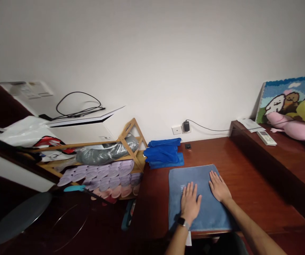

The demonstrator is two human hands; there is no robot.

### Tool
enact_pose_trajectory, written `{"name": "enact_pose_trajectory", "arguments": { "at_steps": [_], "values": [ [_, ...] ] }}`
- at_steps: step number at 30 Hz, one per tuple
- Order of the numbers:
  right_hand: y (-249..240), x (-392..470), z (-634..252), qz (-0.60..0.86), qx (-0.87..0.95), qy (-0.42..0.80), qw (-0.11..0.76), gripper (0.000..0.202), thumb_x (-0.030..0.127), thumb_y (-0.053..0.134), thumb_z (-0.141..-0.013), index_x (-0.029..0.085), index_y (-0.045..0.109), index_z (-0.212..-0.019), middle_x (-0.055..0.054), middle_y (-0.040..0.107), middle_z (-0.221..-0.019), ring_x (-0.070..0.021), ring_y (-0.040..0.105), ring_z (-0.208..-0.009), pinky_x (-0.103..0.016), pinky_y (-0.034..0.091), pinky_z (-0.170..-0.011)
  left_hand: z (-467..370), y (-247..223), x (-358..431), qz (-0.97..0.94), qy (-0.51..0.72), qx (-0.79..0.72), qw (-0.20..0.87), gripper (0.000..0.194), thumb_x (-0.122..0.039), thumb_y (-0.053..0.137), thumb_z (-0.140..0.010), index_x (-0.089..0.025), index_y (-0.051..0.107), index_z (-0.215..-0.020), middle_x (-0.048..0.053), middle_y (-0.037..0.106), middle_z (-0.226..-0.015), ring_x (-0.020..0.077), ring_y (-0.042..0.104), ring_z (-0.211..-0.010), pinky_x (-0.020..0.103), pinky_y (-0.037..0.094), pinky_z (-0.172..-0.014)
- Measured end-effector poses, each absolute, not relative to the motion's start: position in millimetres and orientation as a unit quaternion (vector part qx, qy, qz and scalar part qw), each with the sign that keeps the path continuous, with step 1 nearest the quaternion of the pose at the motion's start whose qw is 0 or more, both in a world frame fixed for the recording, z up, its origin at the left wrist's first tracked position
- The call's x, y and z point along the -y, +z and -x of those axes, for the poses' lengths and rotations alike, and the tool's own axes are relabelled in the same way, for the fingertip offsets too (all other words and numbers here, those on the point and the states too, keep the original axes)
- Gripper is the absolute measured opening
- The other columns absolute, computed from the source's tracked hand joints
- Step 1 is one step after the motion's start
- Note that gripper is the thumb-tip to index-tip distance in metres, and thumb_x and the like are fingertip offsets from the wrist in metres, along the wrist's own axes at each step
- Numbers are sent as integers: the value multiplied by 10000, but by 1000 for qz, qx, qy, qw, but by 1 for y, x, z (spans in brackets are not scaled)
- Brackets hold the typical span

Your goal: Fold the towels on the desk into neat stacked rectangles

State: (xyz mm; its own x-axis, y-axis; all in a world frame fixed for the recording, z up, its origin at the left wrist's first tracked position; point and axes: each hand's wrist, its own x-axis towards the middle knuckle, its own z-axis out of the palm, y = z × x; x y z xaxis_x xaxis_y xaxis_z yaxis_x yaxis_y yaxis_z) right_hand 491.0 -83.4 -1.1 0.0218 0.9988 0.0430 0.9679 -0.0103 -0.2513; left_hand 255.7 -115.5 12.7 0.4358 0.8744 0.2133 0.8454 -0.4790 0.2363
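Note:
A grey-blue towel (205,209) lies spread flat on the brown wooden desk, with small white lettering on its left part. My left hand (191,203), a watch on its wrist, rests palm down on the towel's left half beside the lettering. On the towel's upper right edge lies my right hand (219,186), also palm down with its fingers stretched out. Neither hand grips anything. A white tag (188,239) hangs at the towel's front edge, below my left wrist. Bright blue folded cloths (164,152) sit in a pile at the desk's back left corner.
The desk (250,184) meets a raised ledge on the right, bearing a remote control (266,138), a pink plush toy (295,128) and a picture (282,95). A black charger (186,125) trails its cable rightward. Left stands a wooden rack (135,141) with several lilac slippers (109,170).

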Motion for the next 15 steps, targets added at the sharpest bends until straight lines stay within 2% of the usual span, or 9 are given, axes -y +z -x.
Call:
{"name": "enact_pose_trajectory", "arguments": {
  "at_steps": [6, 11, 15],
  "values": [
    [9, 78, -487, 716, 688, 81, 85, 696, 426, 197, -1033, 94, 281, -1639, -96, 252, -1712, -219, 195, -1594, -435, 140, -1304, -137, 2, 128, -795, 127, -593, -23, 597, -424, 299, -1088, -193, 296, -1638, 107, 378, -1665, 269, 343, -1544, 515, 365, -1242],
    [16, 108, -479, 726, 678, 59, 103, 688, 405, 184, -1034, 77, 327, -1622, -115, 294, -1696, -239, 235, -1583, -456, 159, -1301, -135, -1, 134, -792, 117, -597, -54, 597, -376, 287, -1086, -184, 248, -1651, 110, 370, -1664, 253, 336, -1546, 496, 348, -1254],
    [-4, 166, -479, 730, 668, 32, 142, 715, 480, 160, -1045, 98, 342, -1621, -105, 322, -1686, -253, 241, -1582, -471, 193, -1295, -140, -3, 132, -791, 130, -595, -59, 588, -372, 284, -1082, -151, 319, -1626, 113, 401, -1647, 244, 367, -1532, 478, 361, -1249]
  ]
}}
